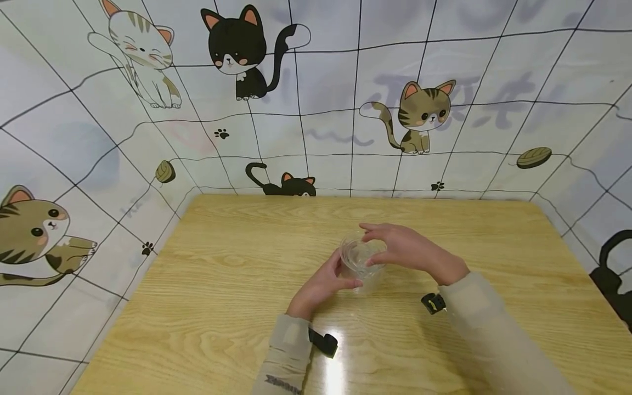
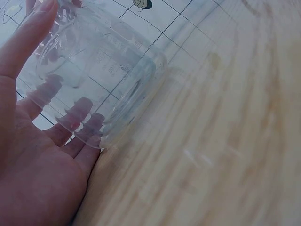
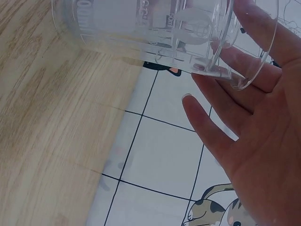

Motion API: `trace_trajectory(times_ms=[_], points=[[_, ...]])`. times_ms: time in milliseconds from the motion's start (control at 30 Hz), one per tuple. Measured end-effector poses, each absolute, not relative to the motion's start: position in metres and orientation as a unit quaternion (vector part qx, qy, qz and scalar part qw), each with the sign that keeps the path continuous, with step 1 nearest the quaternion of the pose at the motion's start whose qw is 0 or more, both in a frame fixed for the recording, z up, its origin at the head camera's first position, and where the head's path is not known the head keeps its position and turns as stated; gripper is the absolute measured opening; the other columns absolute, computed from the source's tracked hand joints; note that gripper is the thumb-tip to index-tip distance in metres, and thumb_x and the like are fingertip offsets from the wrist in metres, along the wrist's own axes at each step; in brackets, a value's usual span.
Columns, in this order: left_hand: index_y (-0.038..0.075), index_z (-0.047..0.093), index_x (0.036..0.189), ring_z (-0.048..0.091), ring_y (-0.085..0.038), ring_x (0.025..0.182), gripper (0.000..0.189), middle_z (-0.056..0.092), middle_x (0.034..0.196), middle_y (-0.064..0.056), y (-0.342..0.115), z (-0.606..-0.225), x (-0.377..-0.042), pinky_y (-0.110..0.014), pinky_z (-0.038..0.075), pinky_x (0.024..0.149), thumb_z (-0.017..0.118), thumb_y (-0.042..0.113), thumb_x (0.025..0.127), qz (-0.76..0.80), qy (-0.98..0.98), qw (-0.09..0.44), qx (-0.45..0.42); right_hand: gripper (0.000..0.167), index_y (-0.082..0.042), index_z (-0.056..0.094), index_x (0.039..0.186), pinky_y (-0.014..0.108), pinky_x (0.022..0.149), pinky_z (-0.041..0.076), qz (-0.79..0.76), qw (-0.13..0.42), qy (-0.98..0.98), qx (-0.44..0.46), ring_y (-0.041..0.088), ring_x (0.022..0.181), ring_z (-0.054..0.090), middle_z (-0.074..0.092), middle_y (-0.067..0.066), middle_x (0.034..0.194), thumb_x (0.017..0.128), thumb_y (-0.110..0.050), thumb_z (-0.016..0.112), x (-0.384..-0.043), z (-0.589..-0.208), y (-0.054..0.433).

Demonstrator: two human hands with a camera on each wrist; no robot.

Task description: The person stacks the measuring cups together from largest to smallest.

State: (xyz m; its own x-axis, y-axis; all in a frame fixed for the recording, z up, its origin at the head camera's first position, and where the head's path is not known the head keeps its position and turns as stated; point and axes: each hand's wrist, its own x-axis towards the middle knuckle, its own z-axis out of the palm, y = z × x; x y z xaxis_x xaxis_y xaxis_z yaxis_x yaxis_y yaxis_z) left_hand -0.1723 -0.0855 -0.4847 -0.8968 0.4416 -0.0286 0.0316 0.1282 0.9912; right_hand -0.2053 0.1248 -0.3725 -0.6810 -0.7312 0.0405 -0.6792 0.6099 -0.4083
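Observation:
A clear glass beaker (image 1: 359, 269) with printed markings stands on the wooden table. My left hand (image 1: 328, 281) holds its side, thumb on the near side and the other fingers behind the glass. In the right wrist view, a second clear rim (image 3: 268, 56) sticks out past the large beaker's (image 3: 117, 23) mouth; it looks like a smaller beaker nested inside. My right hand (image 1: 402, 248) grips this upper rim from above, thumb and fingers on opposite sides. The left wrist view shows the beaker wall (image 2: 108, 70) with my left fingers (image 2: 80, 110) seen through it.
The wooden table (image 1: 222, 307) reaches back to a wall covering (image 1: 326, 137) with a grid and cartoon cats. Black straps sit at both wrists, the left strap (image 1: 323, 343) near a bright reflection on the table.

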Motion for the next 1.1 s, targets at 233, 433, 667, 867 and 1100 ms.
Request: trace_trajectory(times_ms=[233,433,667,867,1100], points=[[0.034,0.016,0.141,0.023,-0.008,0.129,0.090,0.025,0.141,0.014,-0.085,-0.484,-0.172,-0.035,0.019,0.104,0.074,0.035,0.071,0.636,0.739,0.150,0.165,0.050,-0.005,0.061,0.112,0.044,0.093,0.037,-0.163,0.059,0.898,-0.405,0.027,0.119,0.042,0.036,0.008,0.139,0.075,-0.039,0.068,-0.205,-0.367,0.122],[0.034,0.016,0.141,0.024,-0.009,0.129,0.093,0.025,0.141,0.016,-0.085,-0.486,-0.171,-0.037,0.019,0.104,0.074,0.039,0.069,0.637,0.739,0.145,0.167,0.050,-0.004,0.060,0.113,0.044,0.095,0.035,-0.158,0.072,0.895,-0.411,0.028,0.119,0.041,0.034,0.011,0.139,0.076,-0.036,0.068,-0.205,-0.365,0.121],[0.038,0.019,0.139,0.026,-0.009,0.128,0.088,0.029,0.139,0.013,-0.085,-0.488,-0.170,-0.036,0.021,0.104,0.074,0.035,0.071,0.646,0.731,0.144,0.165,0.048,-0.004,0.061,0.111,0.042,0.094,0.036,-0.138,0.072,0.894,-0.420,0.029,0.119,0.040,0.033,0.014,0.139,0.075,-0.036,0.069,-0.203,-0.364,0.117],[0.036,0.022,0.138,0.028,-0.007,0.127,0.086,0.031,0.139,0.013,-0.086,-0.486,-0.168,-0.030,0.023,0.103,0.075,0.028,0.071,0.657,0.723,0.151,0.154,0.047,-0.005,0.061,0.109,0.042,0.092,0.038,-0.112,0.066,0.897,-0.424,0.030,0.120,0.039,0.032,0.016,0.140,0.074,-0.035,0.070,-0.202,-0.363,0.113],[0.026,0.021,0.141,0.026,-0.011,0.129,0.087,0.028,0.141,0.007,-0.088,-0.466,-0.160,-0.031,0.023,0.103,0.074,0.028,0.072,0.650,0.727,0.158,0.154,0.048,-0.006,0.062,0.109,0.041,0.092,0.039,-0.093,0.064,0.903,-0.415,0.030,0.122,0.037,0.029,0.015,0.141,0.072,-0.035,0.071,-0.199,-0.363,0.109]])
